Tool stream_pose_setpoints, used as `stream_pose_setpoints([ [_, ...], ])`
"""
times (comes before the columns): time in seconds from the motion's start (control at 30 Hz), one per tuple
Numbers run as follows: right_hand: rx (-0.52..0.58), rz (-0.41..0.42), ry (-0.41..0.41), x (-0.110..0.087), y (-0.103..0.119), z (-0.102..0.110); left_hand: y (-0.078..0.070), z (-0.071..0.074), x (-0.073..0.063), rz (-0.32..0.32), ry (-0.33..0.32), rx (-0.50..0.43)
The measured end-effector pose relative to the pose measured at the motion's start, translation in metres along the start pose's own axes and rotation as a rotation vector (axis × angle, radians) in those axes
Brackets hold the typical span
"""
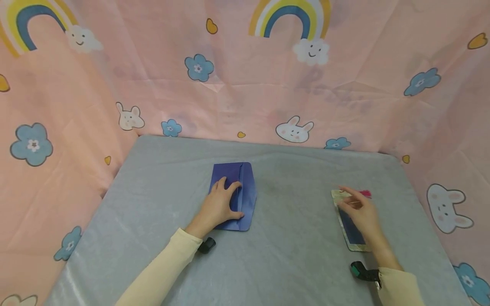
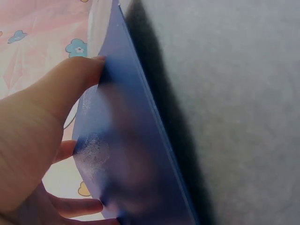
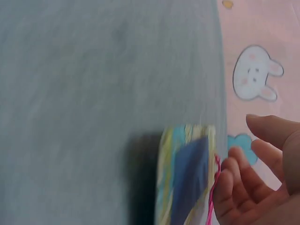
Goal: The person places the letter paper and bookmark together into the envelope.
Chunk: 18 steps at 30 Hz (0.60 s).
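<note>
A purple-blue envelope (image 1: 249, 199) lies on the grey cloth left of the middle, its flap side toward the right. My left hand (image 1: 219, 205) rests over it with fingers spread; in the left wrist view the fingertips touch the envelope (image 2: 140, 154). At the right lies a bookmark-like card (image 1: 350, 227) with a dark blue middle, a pale patterned border and a pink tassel (image 1: 366, 194). My right hand (image 1: 361, 210) is over the card's upper part, thumb and forefinger apart. In the right wrist view, the fingers are beside the card (image 3: 187, 168) and its pink cord (image 3: 213, 192).
A grey cloth (image 1: 291, 255) covers the table. Pink curtains (image 1: 237, 97) printed with rainbows, rabbits and flowers stand behind it and on both sides. A small black device (image 1: 361, 272) sits at the right wrist, another (image 1: 207, 245) at the left wrist.
</note>
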State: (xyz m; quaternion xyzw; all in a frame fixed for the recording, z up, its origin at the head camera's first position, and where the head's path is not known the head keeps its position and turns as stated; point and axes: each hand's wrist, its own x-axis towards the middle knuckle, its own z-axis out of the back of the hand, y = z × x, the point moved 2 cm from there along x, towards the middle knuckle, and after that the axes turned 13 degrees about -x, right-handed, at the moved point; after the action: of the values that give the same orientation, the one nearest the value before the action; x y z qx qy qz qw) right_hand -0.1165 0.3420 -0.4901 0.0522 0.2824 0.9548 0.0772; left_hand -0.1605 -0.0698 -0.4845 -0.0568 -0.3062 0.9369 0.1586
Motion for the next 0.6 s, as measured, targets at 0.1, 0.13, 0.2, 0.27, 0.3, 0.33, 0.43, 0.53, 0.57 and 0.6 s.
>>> stream_pose_setpoints([
  [0.1,-0.053,-0.017,0.010,-0.004,-0.007,0.003,0.000,0.000,0.000,0.001,-0.004,0.005],
  [0.13,-0.074,-0.015,0.013,-0.006,-0.009,0.004,-0.001,0.000,-0.001,-0.002,-0.006,0.007],
  [0.2,-0.088,-0.006,0.020,-0.007,-0.013,0.004,-0.001,0.000,-0.001,0.001,0.000,0.013],
  [0.27,-0.100,0.001,0.034,-0.008,-0.016,0.005,-0.001,0.000,-0.001,-0.003,0.002,0.019],
  [0.3,-0.105,0.004,0.041,-0.008,-0.017,0.005,-0.001,0.000,-0.001,-0.002,0.006,0.024],
  [0.33,-0.112,0.005,0.053,-0.008,-0.019,0.005,-0.001,0.000,-0.001,-0.001,0.010,0.028],
  [0.43,-0.127,-0.003,0.109,-0.007,-0.021,0.007,-0.001,-0.001,0.000,0.000,0.015,0.038],
  [0.53,-0.147,-0.010,0.157,-0.007,-0.023,0.010,-0.001,-0.001,0.000,-0.006,0.014,0.043],
  [0.57,-0.158,-0.010,0.168,-0.006,-0.024,0.011,-0.001,-0.001,0.000,-0.010,0.012,0.044],
  [0.6,-0.163,-0.009,0.180,-0.006,-0.025,0.012,-0.001,-0.001,0.000,-0.009,0.015,0.045],
])
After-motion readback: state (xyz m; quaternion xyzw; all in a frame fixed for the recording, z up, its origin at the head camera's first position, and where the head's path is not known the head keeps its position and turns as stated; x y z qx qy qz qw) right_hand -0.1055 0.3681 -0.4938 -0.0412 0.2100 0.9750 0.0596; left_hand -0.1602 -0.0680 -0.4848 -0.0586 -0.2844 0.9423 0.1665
